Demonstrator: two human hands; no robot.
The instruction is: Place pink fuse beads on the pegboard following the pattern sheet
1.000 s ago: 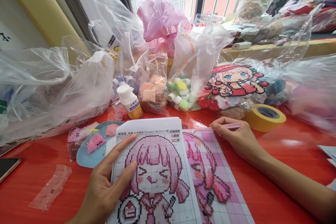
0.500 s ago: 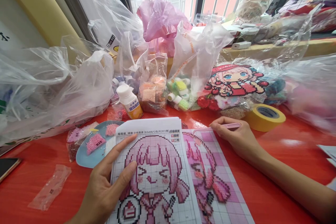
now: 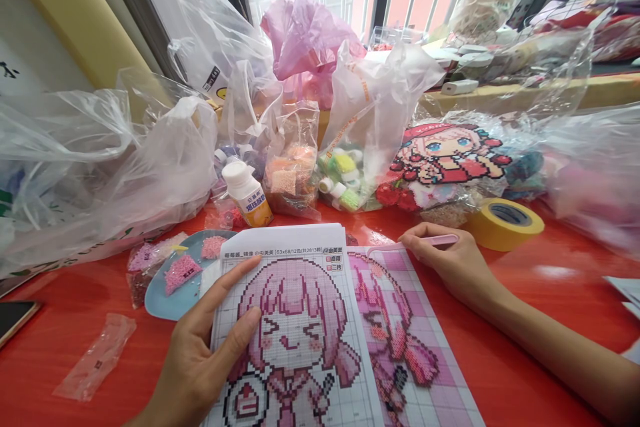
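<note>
My left hand (image 3: 207, 353) grips the left side of a stack of printed pattern sheets (image 3: 295, 340); thumb and index finger lie spread on the front, the other fingers mostly hidden. The top sheet shows a gridded pink-haired cartoon figure. Partly beneath the stack lies a gridded bead board (image 3: 423, 320) with a pink bead picture on it, its left part covered. Pinched in my right hand (image 3: 440, 253) are pink tweezers (image 3: 445, 239), their thin curved tip pointing left over the board's top edge. A blue plate (image 3: 167, 305) with small bags of pink beads (image 3: 183, 273) sits left of the sheets.
A white bottle (image 3: 246, 193), clear bags of beads (image 3: 291, 173) and a yellow tape roll (image 3: 505, 223) stand behind the sheets. A finished bead picture (image 3: 450, 153) leans at the back. An empty small bag (image 3: 97, 357) and a phone (image 3: 17, 320) lie at left.
</note>
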